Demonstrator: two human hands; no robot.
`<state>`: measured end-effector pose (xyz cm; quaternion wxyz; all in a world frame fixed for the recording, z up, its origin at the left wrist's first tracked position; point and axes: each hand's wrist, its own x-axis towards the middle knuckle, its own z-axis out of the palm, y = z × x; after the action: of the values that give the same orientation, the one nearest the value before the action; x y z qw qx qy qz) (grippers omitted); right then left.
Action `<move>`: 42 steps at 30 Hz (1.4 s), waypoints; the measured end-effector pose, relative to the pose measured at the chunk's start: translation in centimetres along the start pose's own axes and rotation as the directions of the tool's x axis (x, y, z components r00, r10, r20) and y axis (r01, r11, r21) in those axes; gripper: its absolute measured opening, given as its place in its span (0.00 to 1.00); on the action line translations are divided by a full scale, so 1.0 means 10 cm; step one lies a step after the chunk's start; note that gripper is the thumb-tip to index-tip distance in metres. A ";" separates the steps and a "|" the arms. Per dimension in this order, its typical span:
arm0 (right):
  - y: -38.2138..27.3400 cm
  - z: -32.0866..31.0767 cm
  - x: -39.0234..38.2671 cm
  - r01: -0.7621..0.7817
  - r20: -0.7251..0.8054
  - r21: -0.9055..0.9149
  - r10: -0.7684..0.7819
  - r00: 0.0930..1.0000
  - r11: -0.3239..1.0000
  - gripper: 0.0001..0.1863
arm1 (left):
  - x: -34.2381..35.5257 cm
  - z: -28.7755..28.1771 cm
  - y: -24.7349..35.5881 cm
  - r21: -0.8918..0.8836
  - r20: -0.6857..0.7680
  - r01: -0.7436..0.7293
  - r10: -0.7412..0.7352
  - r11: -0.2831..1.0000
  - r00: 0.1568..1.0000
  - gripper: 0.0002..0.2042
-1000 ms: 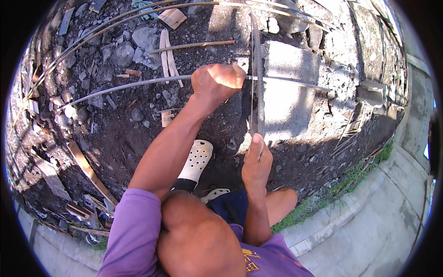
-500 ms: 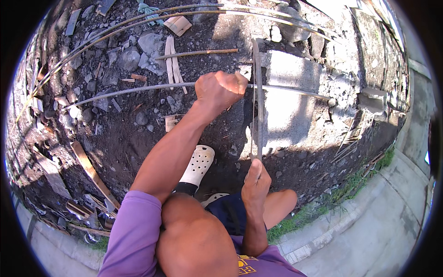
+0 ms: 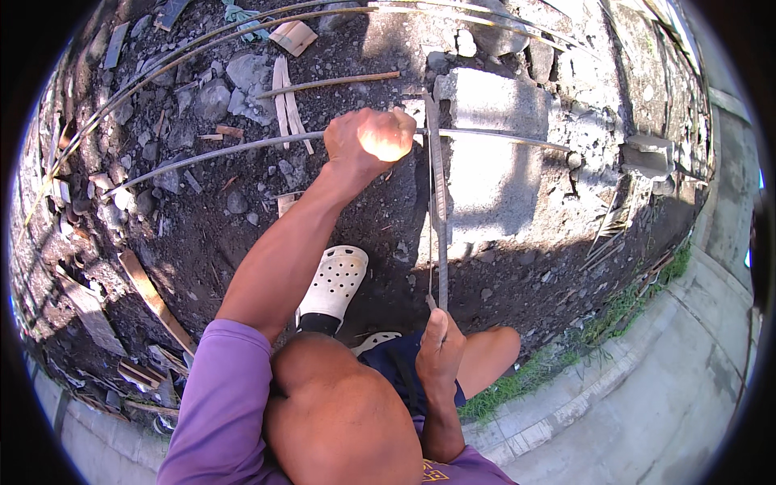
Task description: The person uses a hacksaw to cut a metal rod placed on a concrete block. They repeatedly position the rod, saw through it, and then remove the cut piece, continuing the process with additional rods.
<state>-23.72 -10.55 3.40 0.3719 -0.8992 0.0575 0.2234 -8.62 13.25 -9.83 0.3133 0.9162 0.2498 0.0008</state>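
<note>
My left hand (image 3: 369,137) is closed around a long thin metal rod (image 3: 234,146) that lies crosswise at upper middle. Just right of it, a grey hacksaw (image 3: 439,218) crosses the rod at right angles, its thin blade alongside the frame. My right hand (image 3: 439,346) is closed on the hacksaw's near end, low in the view at my raised knees. Where exactly the blade meets the rod is too small to make out. A pale concrete block (image 3: 497,178) is under the rod's right part, and my white perforated clog (image 3: 333,283) is on the dirt below my left hand.
Long rods (image 3: 315,11) arch across the back. A short stick (image 3: 323,83), wood strips (image 3: 287,101), rocks (image 3: 242,77) and a plank (image 3: 149,291) lie on the rubble. Grass (image 3: 614,315) edges a concrete path (image 3: 638,396) at lower right.
My right hand has drawn the hacksaw steadily down the view, toward my body. My left hand stays closed on the rod, with only slight shifts of the whole picture.
</note>
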 end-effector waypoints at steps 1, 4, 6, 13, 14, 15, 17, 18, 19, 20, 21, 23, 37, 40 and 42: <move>-0.07 -0.04 -0.04 -0.073 0.025 -0.005 0.074 0.997 0.997 0.29 | -0.01 0.01 0.00 0.028 -0.018 -0.007 0.008 1.000 1.000 0.25; -0.31 0.11 0.43 0.002 -0.022 -0.035 -0.003 1.000 0.999 0.30 | -0.04 -0.01 0.01 0.004 -0.068 -0.065 0.065 0.998 0.996 0.25; -0.37 0.36 0.98 0.241 -0.047 -0.056 -0.243 0.969 0.969 0.32 | -0.03 -0.04 0.02 -0.009 -0.076 -0.062 0.061 0.998 0.995 0.25; -0.02 0.01 0.13 -0.139 0.055 -0.052 0.141 0.988 0.989 0.28 | 0.00 0.04 -0.05 -0.010 -0.037 -0.048 0.048 0.999 0.998 0.22; -0.04 -0.06 0.05 -0.049 0.060 0.030 0.047 0.997 0.998 0.28 | -0.01 0.06 -0.05 -0.022 -0.063 -0.040 0.039 0.999 0.997 0.21; -0.09 -0.09 0.05 -0.039 0.065 0.072 0.034 0.997 0.997 0.28 | -0.01 0.06 -0.04 -0.044 -0.019 -0.017 0.016 0.999 1.000 0.24; -0.19 -0.04 0.26 -0.093 0.072 0.019 0.091 0.993 0.996 0.30 | -0.02 0.04 -0.02 -0.022 0.026 0.022 -0.022 1.000 0.999 0.23; -0.22 0.07 0.54 0.019 0.052 -0.018 -0.018 0.998 1.000 0.30 | 0.00 0.01 0.01 -0.018 0.036 0.033 -0.033 0.999 0.999 0.23; -0.23 0.17 0.78 0.178 0.020 -0.043 -0.177 0.984 0.983 0.31 | 0.05 -0.03 0.03 -0.023 -0.003 0.008 -0.008 1.000 1.000 0.24; -0.20 0.24 0.87 0.177 0.015 -0.018 -0.177 0.984 0.984 0.32 | 0.06 -0.07 0.04 -0.019 -0.029 -0.007 0.006 1.000 1.000 0.24; -0.14 0.28 0.92 0.126 -0.004 0.008 -0.126 0.992 0.992 0.32 | 0.08 -0.12 0.03 -0.009 -0.049 -0.016 0.015 1.000 0.999 0.25; 0.02 0.25 0.76 0.071 0.001 0.003 -0.071 0.998 0.998 0.32 | 0.06 -0.13 0.05 -0.013 0.022 -0.003 0.003 1.000 1.000 0.26; -0.27 0.30 0.93 0.098 0.005 -0.102 -0.099 0.995 0.990 0.33 | 0.04 -0.03 0.00 0.001 -0.119 -0.014 0.014 1.000 0.993 0.25; -0.02 0.00 0.26 0.013 0.021 -0.078 -0.012 1.000 0.997 0.28 | 0.06 0.03 -0.04 -0.045 -0.080 -0.040 0.036 0.998 0.996 0.25; -0.06 -0.15 -0.02 -0.037 0.048 -0.043 0.039 0.998 0.998 0.26 | 0.03 0.07 -0.07 -0.063 -0.117 -0.063 0.056 0.996 0.992 0.25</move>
<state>-23.18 -11.18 4.78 0.3501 -0.8997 0.0607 0.2535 -8.53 13.47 -10.85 0.3287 0.9107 0.2399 0.0712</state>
